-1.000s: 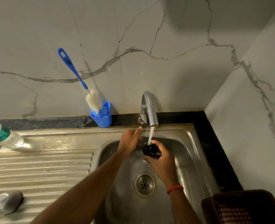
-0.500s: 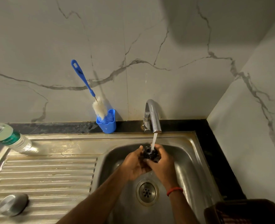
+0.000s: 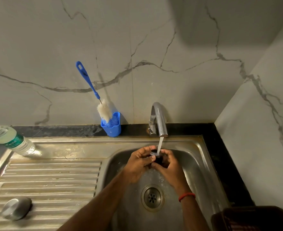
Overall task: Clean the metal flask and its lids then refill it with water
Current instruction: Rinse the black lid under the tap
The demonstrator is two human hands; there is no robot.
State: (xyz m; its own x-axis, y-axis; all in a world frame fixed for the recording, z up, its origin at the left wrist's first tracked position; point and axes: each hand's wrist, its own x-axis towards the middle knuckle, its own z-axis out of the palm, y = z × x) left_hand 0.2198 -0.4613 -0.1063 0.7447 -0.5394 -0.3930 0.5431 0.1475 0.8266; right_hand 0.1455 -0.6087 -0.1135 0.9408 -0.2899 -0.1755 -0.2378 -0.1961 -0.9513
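Grip: two-handed. Left hand [image 3: 137, 162] and right hand [image 3: 170, 165] both curl their fingers round one small black lid [image 3: 157, 160], pinched between them at centre frame.

Position of item: lid sits directly under the tap [image 3: 159, 117], and the stream [image 3: 160, 144] lands on its upward face. It is short and squat, so no long axis can be made out. Left hand closes on it from the left, right hand from the right and beneath; neither is nearer.

Clearances: spout mouth close above, which by my reading leaves little room to lift. Sink basin [image 3: 195, 167] walls lie on both sides, drain [image 3: 152, 197] lower in frame. Open room lies leftward over the drainboard [image 3: 54, 177].

Associated items: steel cap [image 3: 16, 210] on the drainboard, lower left, well apart. Bottle brush [image 3: 90, 85] stands in a blue holder [image 3: 112, 129] on the black desk [image 3: 62, 130], up and left of the hands. Plastic bottle [image 3: 9, 140] at left edge. Dark basket [image 3: 253, 219], lower right. Flask body not in view.
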